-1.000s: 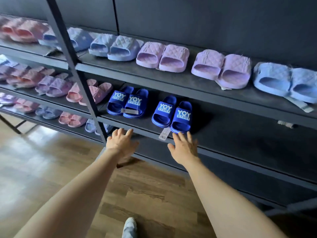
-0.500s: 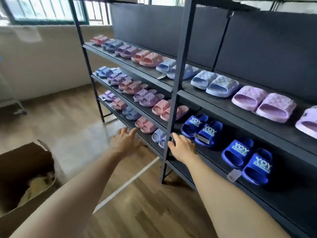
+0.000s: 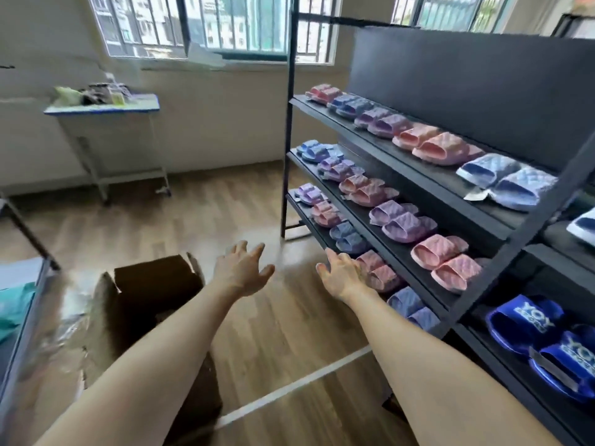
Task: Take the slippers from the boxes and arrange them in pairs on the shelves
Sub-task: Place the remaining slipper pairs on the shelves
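1. Quilted slippers [image 3: 441, 146] in pink, purple and blue sit in pairs along three shelves [image 3: 434, 175]. A deep-blue lettered pair [image 3: 528, 320] lies in the next bay, lower right.
2. The open box [image 3: 145, 304] stands on the floor [image 3: 273, 333] to the left, its inside too dark to read.
3. The left hand [image 3: 241, 272] is spread above the floor beside the box. The right hand [image 3: 343, 276] is spread near the lowest shelf's edge.

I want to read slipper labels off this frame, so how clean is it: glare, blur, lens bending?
Head view: daylight from the barred windows leaves a pale sheen on the wood floor; the shelf frame bows from the wide lens; the left edge by the cardboard box is smeared; the print on the blue slippers is soft.
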